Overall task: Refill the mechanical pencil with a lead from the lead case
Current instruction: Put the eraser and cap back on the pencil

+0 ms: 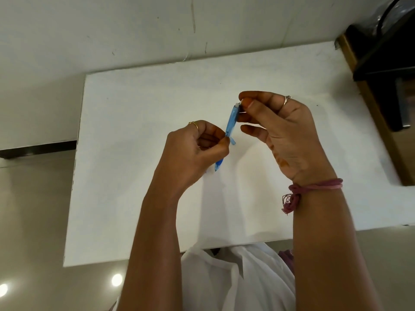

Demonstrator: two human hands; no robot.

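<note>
Both hands (280,133) grip pencil (231,122), lead unclear

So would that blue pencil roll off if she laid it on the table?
Probably not far: the mechanical pencil has a clip sticking out sideways, which should stop a roll. It looks like thin see-through plastic, so likely light and stiff. The white table looks flat.

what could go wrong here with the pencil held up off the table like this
1. The blue mechanical pencil is held in the air above the white table, pinched only by the left hand low on the barrel. A slip of that grip could drop it.
2. The right hand works at the pencil's top end with its fingertips. Whatever small part is there is too tiny to make out, and it could fall or snap if pushed at an angle.
</note>
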